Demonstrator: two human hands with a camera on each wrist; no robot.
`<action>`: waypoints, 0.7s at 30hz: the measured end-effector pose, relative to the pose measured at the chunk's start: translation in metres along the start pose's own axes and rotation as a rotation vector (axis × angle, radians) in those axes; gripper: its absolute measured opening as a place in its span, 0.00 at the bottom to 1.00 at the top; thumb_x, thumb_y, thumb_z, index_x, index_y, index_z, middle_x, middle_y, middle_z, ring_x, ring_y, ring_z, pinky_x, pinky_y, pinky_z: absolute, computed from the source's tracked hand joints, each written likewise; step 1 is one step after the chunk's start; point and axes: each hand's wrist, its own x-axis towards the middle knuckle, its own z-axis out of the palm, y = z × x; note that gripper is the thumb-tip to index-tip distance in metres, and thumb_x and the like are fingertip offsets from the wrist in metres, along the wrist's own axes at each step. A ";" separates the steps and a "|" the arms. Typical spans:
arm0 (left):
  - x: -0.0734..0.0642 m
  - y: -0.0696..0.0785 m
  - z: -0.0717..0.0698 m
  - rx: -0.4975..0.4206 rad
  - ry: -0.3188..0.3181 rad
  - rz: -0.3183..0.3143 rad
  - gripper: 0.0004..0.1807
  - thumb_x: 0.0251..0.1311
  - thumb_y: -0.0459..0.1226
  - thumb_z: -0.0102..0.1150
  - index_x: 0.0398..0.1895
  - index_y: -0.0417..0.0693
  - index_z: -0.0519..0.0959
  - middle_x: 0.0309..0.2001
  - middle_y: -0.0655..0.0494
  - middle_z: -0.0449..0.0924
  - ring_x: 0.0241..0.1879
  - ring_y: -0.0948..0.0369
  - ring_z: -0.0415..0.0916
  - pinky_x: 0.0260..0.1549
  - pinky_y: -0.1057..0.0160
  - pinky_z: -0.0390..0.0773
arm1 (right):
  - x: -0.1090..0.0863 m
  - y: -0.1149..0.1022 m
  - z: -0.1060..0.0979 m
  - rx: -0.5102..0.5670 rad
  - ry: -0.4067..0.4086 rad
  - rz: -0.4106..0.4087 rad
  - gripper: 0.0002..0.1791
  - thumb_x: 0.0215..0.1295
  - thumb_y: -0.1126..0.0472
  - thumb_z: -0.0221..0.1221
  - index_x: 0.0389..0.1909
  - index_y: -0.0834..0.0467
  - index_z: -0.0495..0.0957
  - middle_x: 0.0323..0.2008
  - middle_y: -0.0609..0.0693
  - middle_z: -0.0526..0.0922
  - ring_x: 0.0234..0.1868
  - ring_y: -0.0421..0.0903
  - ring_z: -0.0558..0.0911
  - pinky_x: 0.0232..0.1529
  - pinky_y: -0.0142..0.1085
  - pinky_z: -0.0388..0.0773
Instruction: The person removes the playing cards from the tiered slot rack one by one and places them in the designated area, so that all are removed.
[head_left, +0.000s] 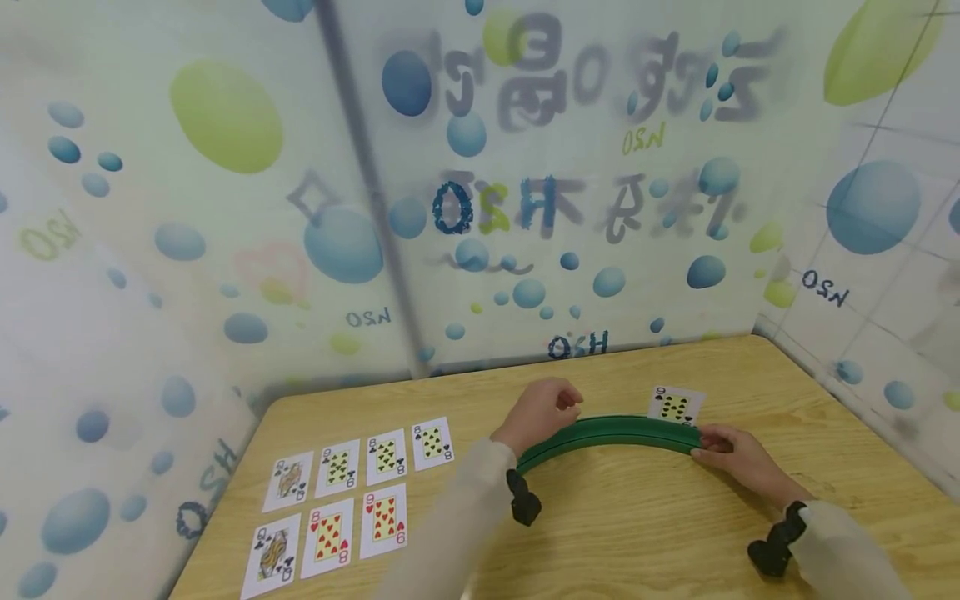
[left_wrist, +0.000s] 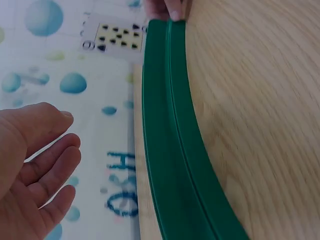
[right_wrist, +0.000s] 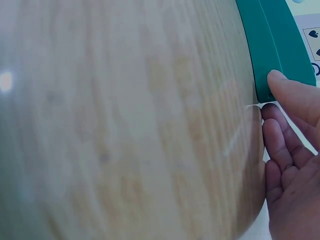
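A curved green card holder (head_left: 615,430) with a groove along its length arcs above the wooden table. Its right end is pinched between the thumb and fingers of my right hand (head_left: 738,458); the thumb (right_wrist: 295,95) lies on the top face. My left hand (head_left: 542,410) is over the holder's left part, and in the left wrist view its loosely bent fingers (left_wrist: 55,170) hold nothing, apart from the holder. A nine of spades (head_left: 673,406) stands up at the holder near my right hand, its lower edge hidden.
Several playing cards lie face up in two rows on the table's left side, among them a nine of hearts (head_left: 384,521) and a queen of clubs (head_left: 273,553). A patterned curtain (head_left: 480,308) hangs behind the wooden table (head_left: 637,533).
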 end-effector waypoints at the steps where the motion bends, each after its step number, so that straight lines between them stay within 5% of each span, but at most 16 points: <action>1: 0.004 0.007 0.003 0.011 -0.011 0.009 0.07 0.61 0.35 0.56 0.41 0.46 0.80 0.37 0.59 0.77 0.36 0.66 0.73 0.37 0.70 0.73 | 0.000 0.000 0.000 -0.002 0.000 -0.001 0.32 0.60 0.56 0.60 0.55 0.76 0.65 0.44 0.63 0.75 0.41 0.52 0.75 0.35 0.34 0.74; 7: 0.025 0.033 0.021 0.088 -0.062 0.054 0.09 0.60 0.35 0.56 0.43 0.47 0.80 0.41 0.59 0.78 0.39 0.66 0.73 0.39 0.73 0.71 | 0.001 0.000 0.000 -0.010 0.004 0.009 0.32 0.60 0.56 0.60 0.55 0.77 0.65 0.44 0.64 0.75 0.42 0.52 0.75 0.35 0.34 0.74; 21: 0.057 0.074 0.050 0.202 -0.026 0.076 0.17 0.60 0.36 0.56 0.54 0.51 0.76 0.50 0.63 0.75 0.46 0.69 0.71 0.40 0.76 0.69 | 0.002 -0.002 -0.002 -0.026 0.004 0.012 0.31 0.60 0.56 0.60 0.54 0.76 0.66 0.43 0.65 0.75 0.42 0.54 0.76 0.38 0.38 0.74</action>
